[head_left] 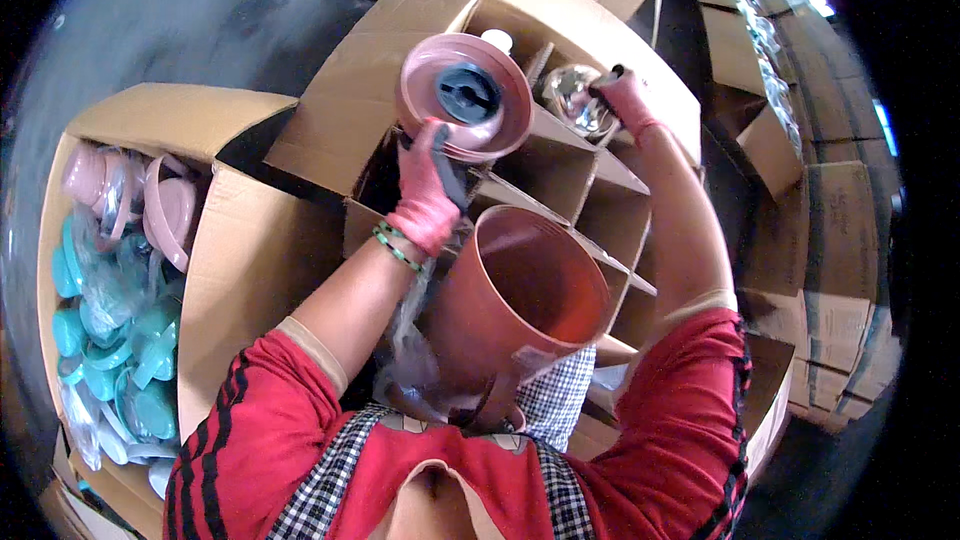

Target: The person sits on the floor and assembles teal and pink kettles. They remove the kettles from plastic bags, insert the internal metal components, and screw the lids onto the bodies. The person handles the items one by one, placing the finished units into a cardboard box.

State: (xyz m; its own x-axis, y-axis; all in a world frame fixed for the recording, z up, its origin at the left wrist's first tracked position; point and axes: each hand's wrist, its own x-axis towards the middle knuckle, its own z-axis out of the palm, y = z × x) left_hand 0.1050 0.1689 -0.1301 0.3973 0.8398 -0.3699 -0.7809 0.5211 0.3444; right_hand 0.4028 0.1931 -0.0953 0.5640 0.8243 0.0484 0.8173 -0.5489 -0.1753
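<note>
My left hand [428, 185], in a pink and dark glove, grips a pink round lid [415, 90] by its near rim, above a divided carton [325, 105]. A dark round screw piece [468, 92] sits in the middle of the lid. At the carton's far right, my gloved right hand [630, 102] closes its fingers on the side of a shiny silver flask liner [573, 100], which stands in a compartment. Between my forearms a large pink jug body [465, 290] leans with its open mouth facing up, its handle close to my apron. Neither hand touches the jug.
At left stands a carton [230, 280] of pink, teal and whitish plastic parts [120, 340], some in clear wrap. Cardboard dividers [540, 155] split the middle carton into several compartments; a small white cap [497, 39] shows behind the lid. Stacked cartons [835, 270] line the right.
</note>
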